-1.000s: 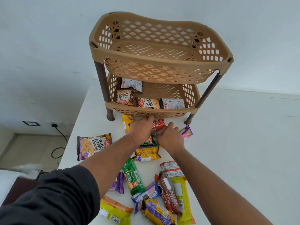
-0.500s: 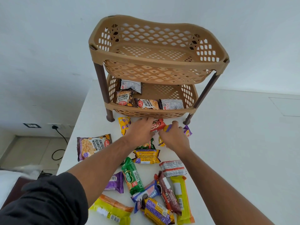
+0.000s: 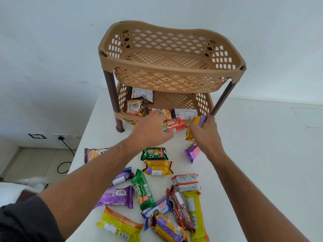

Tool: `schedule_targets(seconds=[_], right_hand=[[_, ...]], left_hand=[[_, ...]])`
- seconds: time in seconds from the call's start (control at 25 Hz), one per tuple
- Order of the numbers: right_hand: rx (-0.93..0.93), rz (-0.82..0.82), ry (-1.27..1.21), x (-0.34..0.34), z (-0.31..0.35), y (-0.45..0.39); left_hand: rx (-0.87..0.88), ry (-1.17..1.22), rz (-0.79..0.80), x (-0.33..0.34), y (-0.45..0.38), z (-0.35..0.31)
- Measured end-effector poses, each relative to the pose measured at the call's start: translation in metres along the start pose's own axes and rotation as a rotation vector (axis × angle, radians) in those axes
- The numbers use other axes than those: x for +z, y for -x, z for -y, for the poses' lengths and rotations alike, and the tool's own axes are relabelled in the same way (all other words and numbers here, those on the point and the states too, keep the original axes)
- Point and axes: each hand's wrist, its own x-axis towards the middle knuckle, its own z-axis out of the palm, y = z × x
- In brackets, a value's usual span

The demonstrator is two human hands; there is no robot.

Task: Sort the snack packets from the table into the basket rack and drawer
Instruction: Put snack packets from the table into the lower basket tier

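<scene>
A tan two-tier basket rack stands on the white table. Its top basket holds nothing; the lower basket holds several peanut packets. My left hand grips a red biscuit packet just in front of the lower basket. My right hand grips a yellow and purple packet beside it. Several more snack packets lie on the table nearer me, among them a green Good Day pack and a purple packet.
A purple peanut packet lies near the table's left edge, partly under my left forearm. Past that edge the floor drops away, with a wall socket and black cable. A white wall stands right behind the rack.
Both hands have lifted off the table with their packets and risen toward the front of the lower basket. The green and yellow packs beneath them are now uncovered.
</scene>
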Motion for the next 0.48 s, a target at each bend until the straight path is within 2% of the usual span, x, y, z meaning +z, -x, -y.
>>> schedule_targets(seconds=[0.12,0.24,0.48], right_hand=[[-0.029,0.029,-0.025,-0.005,0.008,-0.014],[-0.05,0.056,-0.001,-0.002,0.014,-0.033],[-0.147,0.118,0.109,0.017,0.032,-0.069]], left_hand=[[-0.01,0.066,-0.055,-0.015,-0.011,0.008],[-0.033,0.03,-0.114,-0.016,-0.039,0.027],[-0.093,-0.094,-0.094,0.0,-0.092,0.046]])
